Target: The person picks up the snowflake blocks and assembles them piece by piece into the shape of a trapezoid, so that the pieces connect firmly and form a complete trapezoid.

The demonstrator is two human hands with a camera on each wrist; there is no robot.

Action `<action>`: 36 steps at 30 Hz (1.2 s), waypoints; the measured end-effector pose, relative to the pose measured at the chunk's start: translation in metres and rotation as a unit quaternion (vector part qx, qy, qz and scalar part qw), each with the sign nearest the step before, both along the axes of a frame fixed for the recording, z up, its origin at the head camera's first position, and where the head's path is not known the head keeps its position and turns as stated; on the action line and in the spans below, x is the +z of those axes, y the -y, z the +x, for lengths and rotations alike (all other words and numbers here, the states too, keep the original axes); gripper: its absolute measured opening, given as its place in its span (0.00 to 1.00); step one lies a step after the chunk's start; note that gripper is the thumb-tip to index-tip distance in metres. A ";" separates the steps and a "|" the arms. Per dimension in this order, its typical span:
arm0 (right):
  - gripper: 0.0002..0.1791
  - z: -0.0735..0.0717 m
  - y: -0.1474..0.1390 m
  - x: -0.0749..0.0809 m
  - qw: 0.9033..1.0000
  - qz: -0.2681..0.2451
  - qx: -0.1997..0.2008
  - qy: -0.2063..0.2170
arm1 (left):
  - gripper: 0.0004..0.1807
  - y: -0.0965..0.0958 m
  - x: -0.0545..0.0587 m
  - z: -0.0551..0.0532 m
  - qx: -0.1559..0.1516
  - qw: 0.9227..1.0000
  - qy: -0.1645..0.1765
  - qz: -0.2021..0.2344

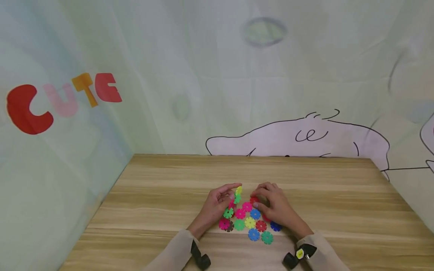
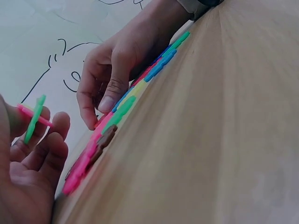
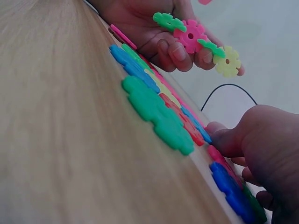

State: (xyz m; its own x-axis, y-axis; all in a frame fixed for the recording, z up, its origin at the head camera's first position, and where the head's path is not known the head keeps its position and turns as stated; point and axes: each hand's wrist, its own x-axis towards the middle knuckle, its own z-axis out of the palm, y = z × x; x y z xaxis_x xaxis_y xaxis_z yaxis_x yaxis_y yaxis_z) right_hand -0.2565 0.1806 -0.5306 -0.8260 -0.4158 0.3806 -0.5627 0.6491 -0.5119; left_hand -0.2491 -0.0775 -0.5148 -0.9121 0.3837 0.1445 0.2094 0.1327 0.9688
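Note:
My left hand [image 1: 214,204] holds a short chain of notched flower-shaped plastic discs slotted into one another, raised above the table. In the right wrist view the chain shows a green disc [image 3: 168,22], a pink disc [image 3: 196,36], another green disc [image 3: 211,48] and a yellow disc [image 3: 231,61] at the end. Over the far side of the loose discs, my right hand [image 1: 276,205] pinches a red disc [image 1: 254,199] between thumb and fingers, close to the tabletop. Its palm covers part of the discs beneath.
Several loose discs lie flat between the hands, among them a yellow disc [image 1: 250,223], a blue disc [image 1: 253,235], a teal disc [image 1: 267,237] and a dark blue disc [image 1: 276,226]. A pink disc [image 1: 224,224] overlaps a brown one. The wooden table [image 1: 162,180] meets a printed cloth backdrop [image 1: 190,94].

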 end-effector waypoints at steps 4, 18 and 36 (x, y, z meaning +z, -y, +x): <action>0.11 -0.001 0.000 -0.001 1.000 -0.018 -0.003 0.007 | 0.22 0.000 0.001 0.001 0.000 1.000 0.006 -0.003; 0.12 0.002 0.002 0.007 0.990 -0.094 -0.041 0.097 | 0.22 0.000 0.001 0.001 -0.003 1.000 0.008 -0.002; 0.14 0.008 0.005 0.009 0.975 -0.213 -0.057 0.015 | 0.19 -0.002 0.001 0.002 -0.017 1.000 0.009 -0.002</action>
